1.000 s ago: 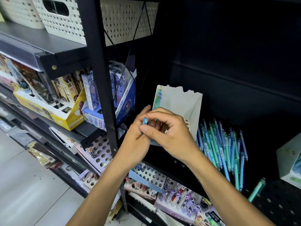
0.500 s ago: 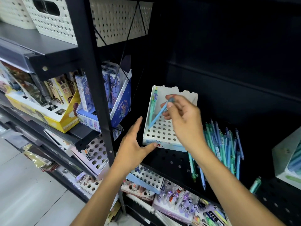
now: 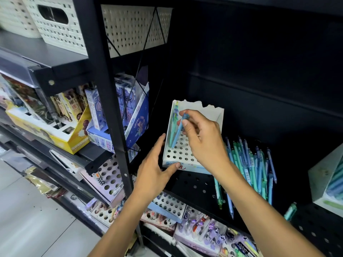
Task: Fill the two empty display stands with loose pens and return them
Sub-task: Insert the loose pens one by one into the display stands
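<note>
blue pen (image 3: pixel 179 131) is tilting tip-down-left into the white stand's (image 3: pixel 182 152) far-left holes beside a green pen (image 3: pixel 174 125), right hand (image 3: pixel 201 140) pinching its top end, left hand (image 3: pixel 155 170) spread open bracing the stand's left front corner

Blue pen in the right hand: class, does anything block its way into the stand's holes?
Nothing visible does. The blue pen in the right hand already points at the stand, beside a green pen; neighbouring holes are open.

Blue pen (image 3: pixel 178 131) apparently entering stand (image 3: pixel 182 153)
</note>
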### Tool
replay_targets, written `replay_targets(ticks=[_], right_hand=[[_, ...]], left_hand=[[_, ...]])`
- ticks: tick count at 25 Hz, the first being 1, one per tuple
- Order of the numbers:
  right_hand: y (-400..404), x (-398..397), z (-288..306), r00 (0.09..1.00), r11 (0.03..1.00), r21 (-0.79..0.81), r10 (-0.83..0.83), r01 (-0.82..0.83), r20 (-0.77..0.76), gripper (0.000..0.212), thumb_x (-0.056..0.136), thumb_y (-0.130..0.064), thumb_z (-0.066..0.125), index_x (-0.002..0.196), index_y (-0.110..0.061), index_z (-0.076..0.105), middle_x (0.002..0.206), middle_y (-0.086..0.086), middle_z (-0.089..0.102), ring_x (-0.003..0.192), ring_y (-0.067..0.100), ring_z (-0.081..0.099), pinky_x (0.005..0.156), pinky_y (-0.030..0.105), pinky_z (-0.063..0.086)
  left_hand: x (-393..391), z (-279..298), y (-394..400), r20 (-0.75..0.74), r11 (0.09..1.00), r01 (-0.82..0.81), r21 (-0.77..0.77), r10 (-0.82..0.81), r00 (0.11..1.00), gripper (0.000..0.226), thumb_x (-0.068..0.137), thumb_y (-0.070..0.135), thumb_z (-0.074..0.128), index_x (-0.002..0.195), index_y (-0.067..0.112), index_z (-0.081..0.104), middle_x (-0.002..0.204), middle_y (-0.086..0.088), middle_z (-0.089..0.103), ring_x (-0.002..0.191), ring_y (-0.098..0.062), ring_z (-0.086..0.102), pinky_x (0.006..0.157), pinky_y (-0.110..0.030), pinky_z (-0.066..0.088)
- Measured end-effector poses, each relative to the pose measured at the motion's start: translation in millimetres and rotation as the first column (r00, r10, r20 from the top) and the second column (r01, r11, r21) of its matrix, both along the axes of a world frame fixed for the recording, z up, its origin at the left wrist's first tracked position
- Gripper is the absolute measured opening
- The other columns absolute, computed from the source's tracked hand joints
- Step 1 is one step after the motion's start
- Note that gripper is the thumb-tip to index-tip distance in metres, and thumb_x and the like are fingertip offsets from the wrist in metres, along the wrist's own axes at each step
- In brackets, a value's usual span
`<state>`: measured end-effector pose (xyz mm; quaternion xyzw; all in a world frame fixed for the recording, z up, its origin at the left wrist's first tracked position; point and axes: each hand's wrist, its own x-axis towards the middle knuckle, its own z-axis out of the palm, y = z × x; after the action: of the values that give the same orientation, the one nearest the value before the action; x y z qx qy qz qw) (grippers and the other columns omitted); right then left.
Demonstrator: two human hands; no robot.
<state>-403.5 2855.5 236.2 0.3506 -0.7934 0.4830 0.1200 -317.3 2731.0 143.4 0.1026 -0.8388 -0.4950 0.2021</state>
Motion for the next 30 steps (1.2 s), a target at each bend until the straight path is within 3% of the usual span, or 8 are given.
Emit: replay_targets(ticks=[4,9,15,18,21,24,28,30], right_hand=[[-4,5,-4,0.999,1.0,0.024,0.007,-0.006,-0.051,0.024,0.103,-0.017,0.05,0.124,-0.013,0.061,0.09,0.002,0.072,0.082,0.02,0.07,0.074,0.046,0.057],[-2,0,-3,0.998,0.999,0.014,-0.046,0.046,-0.034,0.023,0.102,-0.015,0.05,0.122,-0.01,0.061,0.097,0.002,0.074,0.087,0.018,0.071,0.078,0.044,0.058],[-5,0,-10,0.999,0.983,0.185,0.013,-0.007,-0.031,0.026,0.103,-0.021,0.049,0.126,-0.015,0.059,0.084,0.007,0.071,0.07,0.022,0.066,0.069,0.041,0.057],[-13,-1,-10,0.995,0.954,0.296,-0.023,0.051,-0.096,0.029,0.103,-0.023,0.05,0.127,-0.01,0.059,0.074,0.009,0.067,0.062,0.026,0.058,0.067,0.041,0.054],[-8,10,-1,0.994,0.949,0.301,-0.077,0.096,-0.072,0.034,0.1,-0.036,0.055,0.123,-0.012,0.061,0.092,0.001,0.074,0.079,0.023,0.068,0.077,0.039,0.055],[33,29,-3,0.982,0.961,0.202,-0.188,0.19,-0.027,0.024,0.097,-0.038,0.059,0.112,-0.02,0.066,0.086,-0.011,0.072,0.072,0.01,0.067,0.071,0.032,0.055],[143,60,-31,0.897,0.873,0.232,-0.442,0.428,0.006,0.013,0.093,-0.028,0.066,0.08,-0.027,0.063,0.051,-0.011,0.055,0.045,0.012,0.05,0.053,0.029,0.046],[198,68,-46,0.81,0.778,0.307,-0.585,0.548,0.038,0.019,0.091,-0.027,0.067,0.076,-0.03,0.057,0.049,-0.007,0.053,0.045,0.013,0.048,0.05,0.03,0.043]], left_hand=[[3,2,1,-0.047,1.0,0.011,-0.02,-0.012,0.999,0.092,0.082,0.031,0.08,0.153,0.044,0.023,0.142,0.028,0.048,0.124,0.013,0.047,0.088,0.002,0.034],[7,3,0,-0.058,1.0,0.017,0.004,-0.017,0.998,0.079,0.085,0.022,0.078,0.146,0.043,0.033,0.14,0.027,0.045,0.117,0.023,0.044,0.08,0.004,0.036],[7,-3,0,-0.03,0.997,0.014,-0.079,-0.017,0.999,0.067,0.084,0.026,0.078,0.138,0.043,0.04,0.136,0.02,0.052,0.125,0.002,0.05,0.101,-0.019,0.04],[7,-1,4,-0.012,0.988,-0.042,-0.145,0.041,0.999,0.059,0.085,0.029,0.077,0.132,0.035,0.043,0.124,0.02,0.057,0.11,0.002,0.053,0.088,-0.019,0.041],[11,-3,11,-0.073,0.919,-0.158,-0.362,0.141,0.987,0.042,0.084,0.036,0.075,0.114,0.024,0.049,0.104,0.01,0.063,0.096,-0.012,0.057,0.072,-0.025,0.04],[15,-4,8,-0.078,0.866,-0.222,-0.449,0.21,0.975,0.04,0.081,0.036,0.078,0.107,0.018,0.054,0.099,-0.005,0.069,0.097,-0.03,0.062,0.073,-0.037,0.05],[25,9,23,-0.211,0.759,-0.378,-0.53,0.313,0.926,0.036,0.085,0.034,0.072,0.106,0.007,0.06,0.116,-0.016,0.058,0.103,-0.035,0.05,0.089,-0.044,0.038],[26,25,60,-0.308,0.823,-0.315,-0.473,0.18,0.934,0.026,0.086,0.026,0.062,0.101,0.005,0.061,0.106,-0.011,0.059,0.097,-0.028,0.049,0.087,-0.038,0.035]])
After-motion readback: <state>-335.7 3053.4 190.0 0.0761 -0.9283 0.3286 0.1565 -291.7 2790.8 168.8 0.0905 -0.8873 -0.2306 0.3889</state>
